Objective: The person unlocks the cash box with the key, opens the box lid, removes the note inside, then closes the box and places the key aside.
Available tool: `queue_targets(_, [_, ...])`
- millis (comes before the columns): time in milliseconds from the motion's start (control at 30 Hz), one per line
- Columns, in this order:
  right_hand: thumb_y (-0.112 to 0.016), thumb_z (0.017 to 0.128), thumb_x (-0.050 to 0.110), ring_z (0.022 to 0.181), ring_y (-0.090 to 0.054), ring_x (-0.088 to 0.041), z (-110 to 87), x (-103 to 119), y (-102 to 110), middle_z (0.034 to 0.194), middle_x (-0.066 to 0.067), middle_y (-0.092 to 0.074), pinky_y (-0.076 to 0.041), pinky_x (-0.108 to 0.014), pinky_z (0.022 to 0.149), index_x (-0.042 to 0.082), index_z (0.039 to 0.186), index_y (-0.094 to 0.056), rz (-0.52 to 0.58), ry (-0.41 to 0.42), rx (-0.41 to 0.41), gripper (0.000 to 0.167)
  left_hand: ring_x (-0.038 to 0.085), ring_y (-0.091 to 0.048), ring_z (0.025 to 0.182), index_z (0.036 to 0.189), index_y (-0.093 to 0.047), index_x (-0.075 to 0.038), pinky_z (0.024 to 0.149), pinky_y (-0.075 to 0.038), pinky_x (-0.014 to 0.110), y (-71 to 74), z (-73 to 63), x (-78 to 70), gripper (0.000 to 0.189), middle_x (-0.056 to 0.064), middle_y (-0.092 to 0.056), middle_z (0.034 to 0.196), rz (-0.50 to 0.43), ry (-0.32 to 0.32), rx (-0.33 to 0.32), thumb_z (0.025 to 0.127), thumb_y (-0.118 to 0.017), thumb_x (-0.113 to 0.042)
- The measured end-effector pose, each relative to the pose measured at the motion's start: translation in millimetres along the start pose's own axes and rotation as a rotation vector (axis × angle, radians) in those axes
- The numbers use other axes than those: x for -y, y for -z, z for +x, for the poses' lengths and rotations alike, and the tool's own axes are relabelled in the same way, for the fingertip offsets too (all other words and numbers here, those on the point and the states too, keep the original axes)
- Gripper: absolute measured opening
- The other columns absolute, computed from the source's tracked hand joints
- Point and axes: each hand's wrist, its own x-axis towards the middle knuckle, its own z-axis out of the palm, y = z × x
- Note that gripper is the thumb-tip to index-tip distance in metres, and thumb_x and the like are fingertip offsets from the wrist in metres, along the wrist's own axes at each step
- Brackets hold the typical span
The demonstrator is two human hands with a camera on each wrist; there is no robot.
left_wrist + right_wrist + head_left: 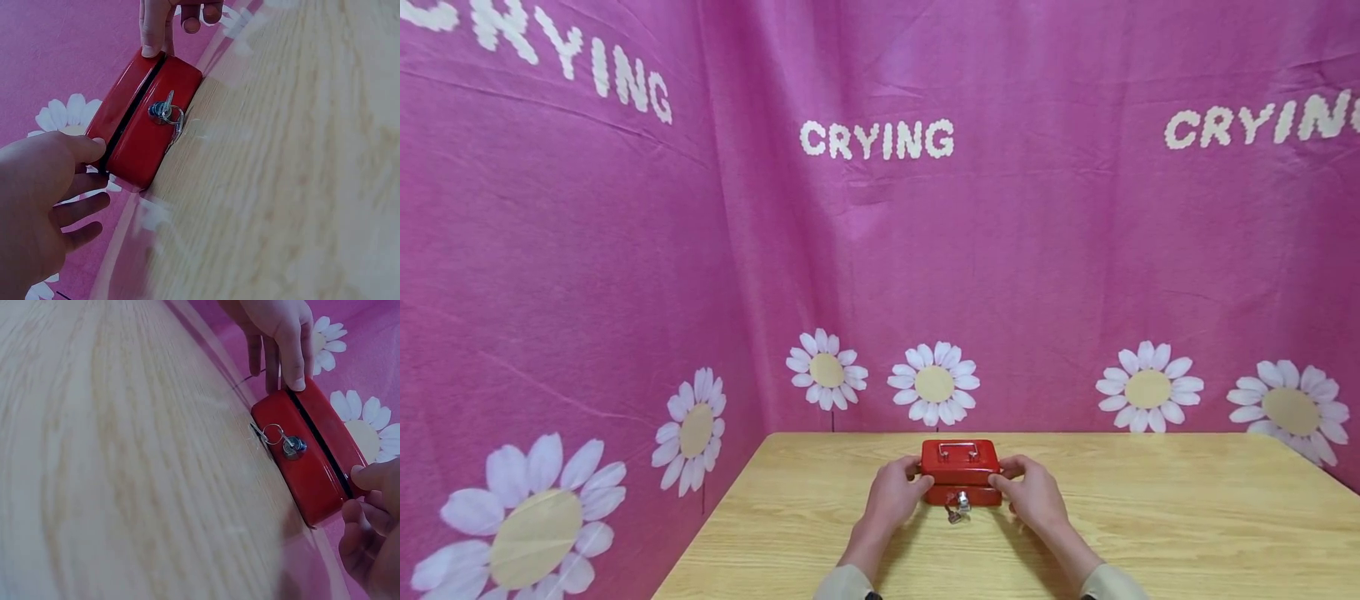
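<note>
A small red cash box (961, 473) stands on the table with its lock side facing me. Its lid (958, 475) is slightly raised, and a dark gap runs between lid and base in both wrist views. My left hand (895, 493) pinches the lid's left end, thumb (92, 149) on the front face. At the right end my right hand (1034, 493) grips the lid likewise, its thumb (364, 478) on the front. A key sits in the lock (294, 447), and a ring with another key hangs from it. A wire handle (958, 452) lies on top.
The light wood table (1187, 517) stretches out on both sides of the box, its far edge just behind it. A pink cloth (1000, 250) with white lettering and daisies hangs behind and to the left.
</note>
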Motion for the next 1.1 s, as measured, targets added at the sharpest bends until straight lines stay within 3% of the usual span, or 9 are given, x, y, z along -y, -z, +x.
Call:
queue_targets(333, [-0.072, 0.087, 0.018, 0.053, -0.058, -0.014, 3.8, 3.6, 1.1, 0.095, -0.01, -0.068, -0.046, -0.029, 0.046, -0.003, 0.118, -0.065, -0.024, 0.023, -0.011, 0.038, 0.027, -0.066, 0.112, 0.13, -0.064, -0.005, 0.098, -0.049, 0.048, 1.2, 5.2, -2.5, 0.044, 0.008, -0.074, 0.114, 0.01, 0.003, -0.017, 0.09, -0.07, -0.021])
queue_targets(567, [-0.07, 0.088, 0.017, 0.059, -0.062, -0.018, 3.4, 5.5, 0.2, 0.094, -0.012, -0.068, -0.048, -0.028, 0.051, -0.005, 0.118, -0.064, -0.022, 0.041, -0.015, 0.038, 0.021, -0.066, 0.096, 0.124, -0.068, -0.006, 0.087, -0.052, 0.043, 3.0, 6.1, -5.1, 0.039, 0.004, -0.074, 0.103, 0.048, 0.004, -0.042, 0.089, -0.072, -0.021])
queue_targets(767, [-0.07, 0.087, 0.013, 0.059, -0.061, -0.02, 4.8, 4.8, -2.5, 0.094, -0.013, -0.067, -0.05, -0.036, 0.041, -0.005, 0.118, -0.064, 0.053, 0.019, -0.01, 0.037, 0.011, -0.063, 0.085, 0.118, -0.071, -0.008, 0.078, -0.051, 0.035, 4.5, 6.5, -4.6, 0.035, 0.001, -0.074, 0.097, 0.015, 0.017, -0.071, 0.086, -0.074, -0.021])
queue_targets(1100, [-0.069, 0.088, 0.014, 0.065, -0.061, -0.02, 7.9, 9.2, 1.5, 0.094, -0.014, -0.066, -0.046, -0.025, 0.052, -0.004, 0.114, -0.064, 0.031, 0.033, -0.049, 0.032, 0.012, -0.059, 0.079, 0.107, -0.072, -0.011, 0.071, -0.047, 0.03, 5.8, 11.5, -9.2, 0.023, -0.001, -0.07, 0.094, -0.043, 0.082, -0.085, 0.088, -0.074, -0.025])
